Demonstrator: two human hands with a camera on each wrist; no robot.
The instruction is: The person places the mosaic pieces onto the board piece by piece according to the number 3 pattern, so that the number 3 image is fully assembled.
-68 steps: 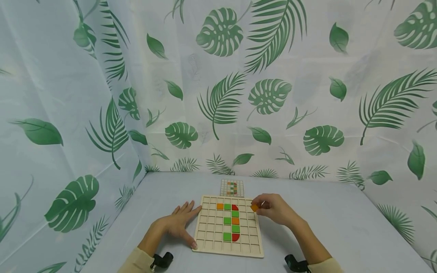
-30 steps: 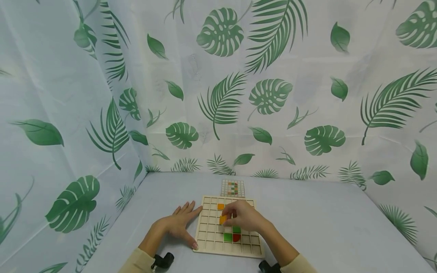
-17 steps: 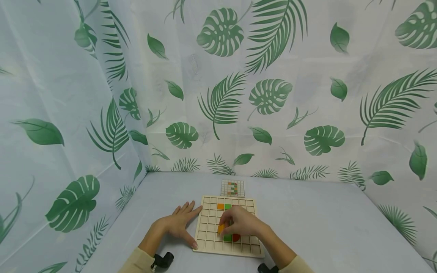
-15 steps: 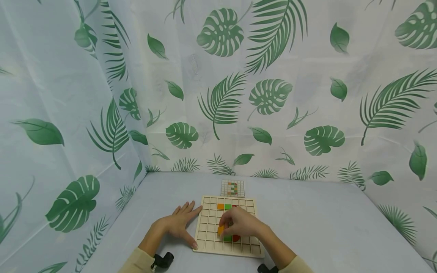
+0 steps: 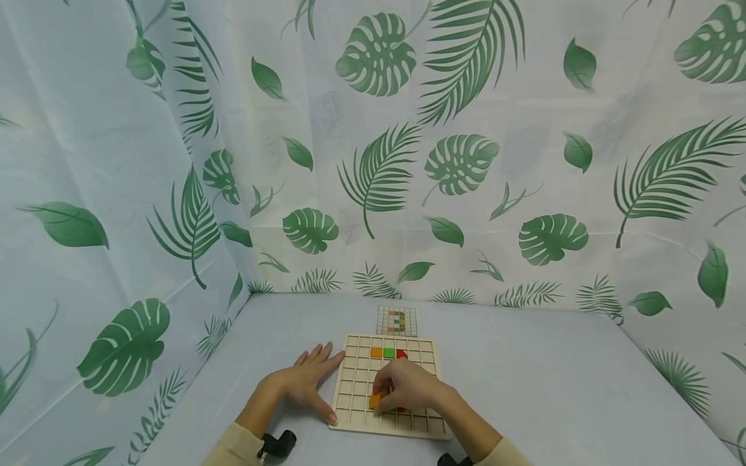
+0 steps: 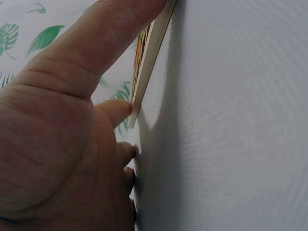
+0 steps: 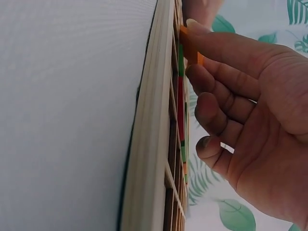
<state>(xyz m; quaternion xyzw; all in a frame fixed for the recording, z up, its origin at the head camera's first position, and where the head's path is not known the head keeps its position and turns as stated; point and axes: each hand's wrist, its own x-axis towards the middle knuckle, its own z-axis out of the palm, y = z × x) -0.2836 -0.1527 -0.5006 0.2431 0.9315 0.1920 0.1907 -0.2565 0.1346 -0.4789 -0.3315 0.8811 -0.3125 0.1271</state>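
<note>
My right hand (image 5: 410, 385) pinches an orange square tile (image 5: 375, 402) between thumb and fingers, low over the wooden grid board (image 5: 352, 382). In the right wrist view the tile (image 7: 190, 45) stands tilted right at the board's surface, by a green tile. My left hand (image 5: 305, 382) lies with spread, straight fingers along the board's left edge, thumb at the near corner and index fingertip at the far end of that edge. In the board's far rows sit an orange tile (image 5: 376, 353), a green tile (image 5: 388, 353) and a red rounded tile (image 5: 401, 354). My right hand hides most tiles nearer me.
A small card (image 5: 381, 321) printed with a coloured grid pattern lies just beyond the board on the white tabletop (image 5: 524, 375). A leaf-printed curtain (image 5: 466, 213) rises behind the table and on the left side. Each wrist wears a black camera (image 5: 282, 444).
My right hand has carried the orange tile from the board's right edge leftward across it, then toward me to the lower middle. The left hand has stayed in place.
</note>
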